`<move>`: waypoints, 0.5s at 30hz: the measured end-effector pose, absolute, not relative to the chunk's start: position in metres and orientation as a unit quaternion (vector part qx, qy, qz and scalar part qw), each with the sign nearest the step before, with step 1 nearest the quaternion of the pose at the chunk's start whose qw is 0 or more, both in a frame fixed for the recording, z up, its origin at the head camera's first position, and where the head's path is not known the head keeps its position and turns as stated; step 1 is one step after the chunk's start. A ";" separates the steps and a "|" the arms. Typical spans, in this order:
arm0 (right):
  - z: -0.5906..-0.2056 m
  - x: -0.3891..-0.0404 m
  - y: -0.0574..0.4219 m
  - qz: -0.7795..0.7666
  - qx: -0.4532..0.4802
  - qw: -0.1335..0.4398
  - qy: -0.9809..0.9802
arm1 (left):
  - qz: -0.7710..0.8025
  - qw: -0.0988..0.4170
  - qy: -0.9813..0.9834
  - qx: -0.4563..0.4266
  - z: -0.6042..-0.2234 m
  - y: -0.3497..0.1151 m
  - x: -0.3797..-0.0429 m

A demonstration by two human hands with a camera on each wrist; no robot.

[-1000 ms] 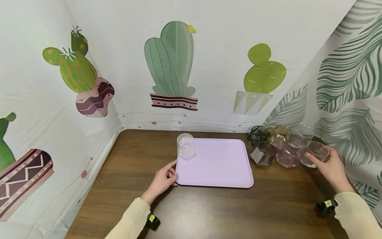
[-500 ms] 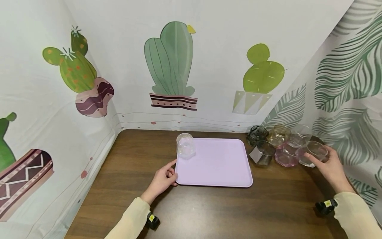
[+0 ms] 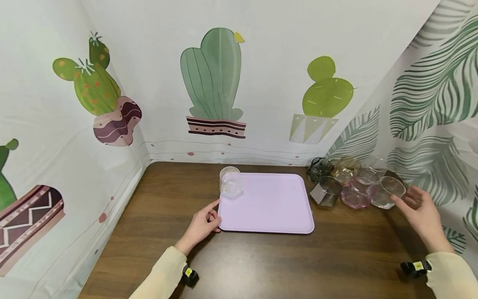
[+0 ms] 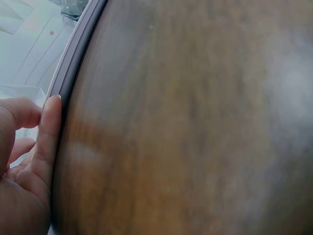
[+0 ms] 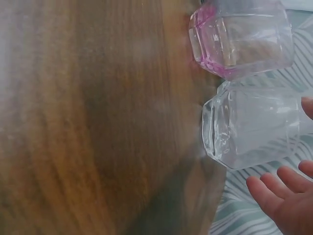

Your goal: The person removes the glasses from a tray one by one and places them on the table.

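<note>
My left hand (image 3: 201,226) holds the near left corner of a lilac tray (image 3: 267,207). In the left wrist view its thumb (image 4: 48,134) lies straight along the tray's outer rim, with the other fingers bent beside it. One clear glass (image 3: 230,185) stands upright on the tray's far left corner. My right hand (image 3: 423,214) is just right of another clear glass (image 3: 386,197), at the front right of a group of glasses. The right wrist view shows its loosely spread fingers (image 5: 266,193) apart from that clear glass (image 5: 259,127), with the thumb near the rim.
Left of the right hand's glass stand a pink glass (image 3: 354,197) and a smoky grey glass (image 3: 326,193). Behind them are a dark glass (image 3: 320,168), an amber glass (image 3: 345,170) and a clear glass (image 3: 374,168). Cloth-covered walls (image 3: 269,83) border the wooden table (image 3: 257,265).
My right hand has loosened from around the front right clear glass and drawn slightly back to the right. The left hand stays at the tray's corner.
</note>
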State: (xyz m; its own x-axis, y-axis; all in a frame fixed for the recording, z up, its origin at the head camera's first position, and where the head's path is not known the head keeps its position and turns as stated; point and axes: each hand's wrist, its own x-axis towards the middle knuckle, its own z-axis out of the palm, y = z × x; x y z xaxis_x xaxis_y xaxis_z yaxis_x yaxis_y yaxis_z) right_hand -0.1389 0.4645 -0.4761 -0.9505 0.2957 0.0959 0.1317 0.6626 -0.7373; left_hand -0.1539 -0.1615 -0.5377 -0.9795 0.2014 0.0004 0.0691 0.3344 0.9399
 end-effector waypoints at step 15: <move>-0.461 -0.111 0.440 0.425 -0.107 0.168 -0.883 | 0.574 0.048 0.812 0.095 -0.537 -0.161 -0.153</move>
